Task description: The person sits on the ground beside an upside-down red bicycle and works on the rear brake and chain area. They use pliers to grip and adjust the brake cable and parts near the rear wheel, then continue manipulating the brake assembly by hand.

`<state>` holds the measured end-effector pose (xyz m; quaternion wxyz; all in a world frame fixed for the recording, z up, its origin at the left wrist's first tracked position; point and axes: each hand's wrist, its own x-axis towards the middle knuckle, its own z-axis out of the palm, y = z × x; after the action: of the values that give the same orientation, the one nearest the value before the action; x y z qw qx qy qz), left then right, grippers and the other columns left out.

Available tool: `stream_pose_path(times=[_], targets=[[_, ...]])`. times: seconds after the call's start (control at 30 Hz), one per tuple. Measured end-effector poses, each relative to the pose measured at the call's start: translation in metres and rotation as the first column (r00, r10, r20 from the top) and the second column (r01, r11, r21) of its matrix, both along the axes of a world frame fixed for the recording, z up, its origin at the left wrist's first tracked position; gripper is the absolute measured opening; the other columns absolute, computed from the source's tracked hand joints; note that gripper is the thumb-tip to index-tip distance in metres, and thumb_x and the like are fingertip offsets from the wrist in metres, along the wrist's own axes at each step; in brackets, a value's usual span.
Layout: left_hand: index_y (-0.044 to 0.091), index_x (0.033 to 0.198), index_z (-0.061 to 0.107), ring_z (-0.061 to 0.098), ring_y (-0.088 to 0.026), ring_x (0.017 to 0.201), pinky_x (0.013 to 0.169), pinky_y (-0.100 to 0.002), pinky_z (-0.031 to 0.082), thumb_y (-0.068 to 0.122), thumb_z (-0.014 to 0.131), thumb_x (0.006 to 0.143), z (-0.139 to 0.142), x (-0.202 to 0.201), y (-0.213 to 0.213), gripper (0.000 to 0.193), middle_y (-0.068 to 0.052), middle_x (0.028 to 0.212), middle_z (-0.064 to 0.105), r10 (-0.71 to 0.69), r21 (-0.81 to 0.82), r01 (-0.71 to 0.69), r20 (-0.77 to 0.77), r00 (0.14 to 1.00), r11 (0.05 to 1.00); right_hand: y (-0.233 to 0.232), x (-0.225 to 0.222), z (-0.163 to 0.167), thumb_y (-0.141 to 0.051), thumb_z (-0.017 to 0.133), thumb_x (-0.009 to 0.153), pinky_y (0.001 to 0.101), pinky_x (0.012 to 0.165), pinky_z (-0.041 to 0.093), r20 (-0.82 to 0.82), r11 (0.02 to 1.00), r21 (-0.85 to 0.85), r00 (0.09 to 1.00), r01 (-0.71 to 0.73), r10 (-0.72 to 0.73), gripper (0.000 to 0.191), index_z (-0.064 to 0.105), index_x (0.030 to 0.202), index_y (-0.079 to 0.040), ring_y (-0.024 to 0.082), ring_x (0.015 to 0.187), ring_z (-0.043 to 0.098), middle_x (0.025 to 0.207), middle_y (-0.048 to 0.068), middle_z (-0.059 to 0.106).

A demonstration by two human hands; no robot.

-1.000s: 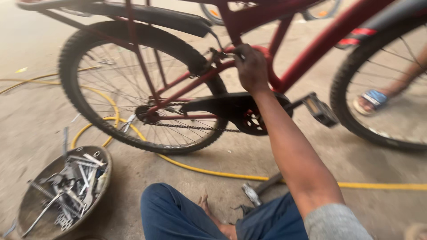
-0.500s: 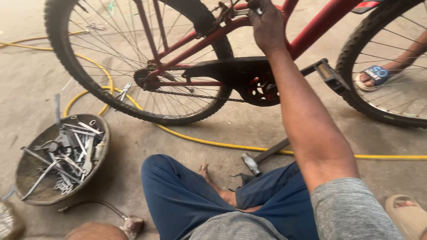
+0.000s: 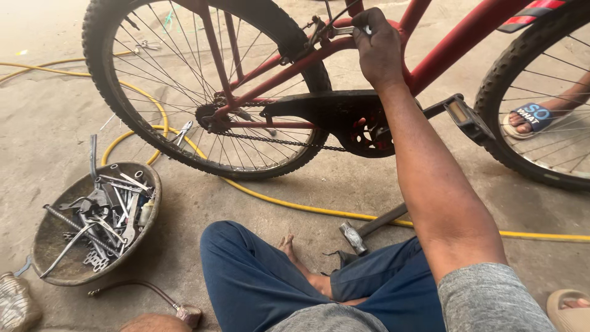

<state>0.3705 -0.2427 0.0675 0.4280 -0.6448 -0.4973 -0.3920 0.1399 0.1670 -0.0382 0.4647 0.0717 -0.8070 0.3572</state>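
From the head camera, the person is sitting cross-legged on the concrete floor point(image 3: 74, 123) and reaching the right hand point(image 3: 378, 46) up to a red bicycle point(image 3: 455, 46) standing just ahead. That hand is clamping shut around a small metal wrench point(image 3: 347, 29), whose bright end is showing beside the knuckles where the frame tubes meet above the rear wheel point(image 3: 203, 92). The left hand is not showing anywhere in this view, so I cannot tell its state.

The wrench is looking stiff, light and smooth-sided, likely slippery if greasy; gripping it far out along the handle, as the hand is doing, should be giving the most leverage. The bicycle is looking heavy and rigid, with the frame tubes being the safe places to take hold, not the spokes or the chain point(image 3: 270, 140).

Below the hand, the black chain guard point(image 3: 319, 110) is covering the crank, and a pedal point(image 3: 467, 120) is sticking out towards the front wheel point(image 3: 541, 117). A yellow hose point(image 3: 289, 203) is snaking across the floor under the bicycle. A hammer point(image 3: 369, 229) is lying just beside the person's knee, and a shallow round pan point(image 3: 52, 230) full of tools is sitting at the lower left. Another person's foot in a blue sandal point(image 3: 531, 117) with a pale printed strap is showing behind the front wheel.
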Motion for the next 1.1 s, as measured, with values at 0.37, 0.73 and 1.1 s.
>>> stream_pose_path(times=[0.37, 0.73, 1.1], targets=[[0.011, 0.119, 0.070, 0.071, -0.027, 0.102, 0.090, -0.038, 0.056, 0.020, 0.080, 0.096, 0.060, -0.006, 0.037, 0.026, -0.009, 0.110, 0.073, 0.064, -0.011, -0.064, 0.005, 0.998, 0.998, -0.003, -0.002, 0.001, 0.001, 0.060, 0.107, 0.0280, 0.084, 0.066, -0.004, 0.975, -0.147, 0.986, -0.166, 0.168, 0.008, 0.062, 0.114, -0.002, 0.016, 0.098, 0.079, 0.101, 0.010, 0.076], [0.006, 0.145, 0.044, 0.064, -0.045, 0.105, 0.090, -0.055, 0.050, 0.064, 0.075, 0.084, -0.034, -0.257, 0.204, 0.090, -0.021, 0.116, 0.069, 0.669, -0.615, -0.413, 0.265, 0.694, 0.672, -0.029, 0.028, 0.039, -0.009, 0.065, 0.099, 0.0350, 0.078, 0.058, 0.146, 0.984, -0.175, 0.989, 0.042, -0.016, 0.014, 0.066, 0.112, -0.003, 0.022, 0.091, 0.077, 0.097, 0.014, 0.076], [0.001, 0.107, 0.062, 0.073, -0.041, 0.086, 0.073, -0.053, 0.057, 0.069, 0.074, 0.081, -0.028, -0.274, 0.249, 0.074, -0.022, 0.088, 0.073, 0.752, -0.603, -0.463, 0.421, 0.507, 0.650, -0.030, 0.018, 0.046, -0.003, 0.056, 0.093, 0.0380, 0.086, 0.058, -0.051, 0.971, 0.148, 0.982, 0.189, -0.183, 0.023, 0.067, 0.113, -0.005, 0.025, 0.100, 0.074, 0.104, 0.014, 0.077]])
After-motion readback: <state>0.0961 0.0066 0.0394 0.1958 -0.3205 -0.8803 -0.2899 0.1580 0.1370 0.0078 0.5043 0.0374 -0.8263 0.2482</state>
